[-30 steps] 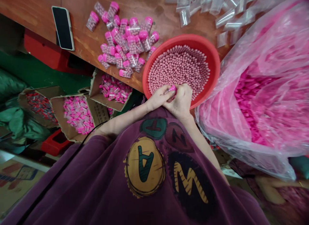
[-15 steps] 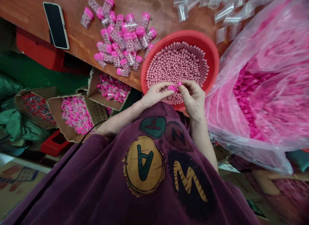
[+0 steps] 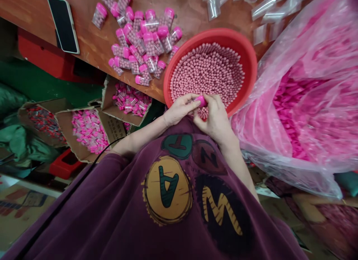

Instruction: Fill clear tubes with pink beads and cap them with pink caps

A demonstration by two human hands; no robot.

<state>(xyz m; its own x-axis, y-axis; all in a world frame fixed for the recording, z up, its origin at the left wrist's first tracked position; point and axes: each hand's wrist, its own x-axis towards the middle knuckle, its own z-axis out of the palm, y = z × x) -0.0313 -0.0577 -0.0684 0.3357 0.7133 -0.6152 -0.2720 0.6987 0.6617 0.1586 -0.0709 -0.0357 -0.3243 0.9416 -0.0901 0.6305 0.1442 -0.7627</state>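
Above the near edge of the bowl, my left hand (image 3: 179, 110) pinches a small bottle whose body is mostly hidden by the fingers. Its bright pink cap (image 3: 201, 100) points to the right. My right hand (image 3: 216, 120) is curled at the cap, the index finger against it and the thumb lower down, a little apart. Beneath both hands is a red plastic bowl (image 3: 253, 72) holding a heap of small pink beads (image 3: 207, 73). To the left on the table lie several clear bottles (image 3: 149, 44) filled with beads and topped with pink caps.
A phone (image 3: 63, 25) lies on the wooden table (image 3: 92, 62) at the far left. Empty clear tubes (image 3: 268, 8) are scattered at the back right. A large plastic bag (image 3: 321, 103) of pink pieces fills the right side. Cardboard boxes (image 3: 114, 131) of small bottles stand below left.
The pink pieces at my fingertips have given way to one pink cap on the bottle in my left hand. My right thumb has moved down and left; the view has shifted slightly.
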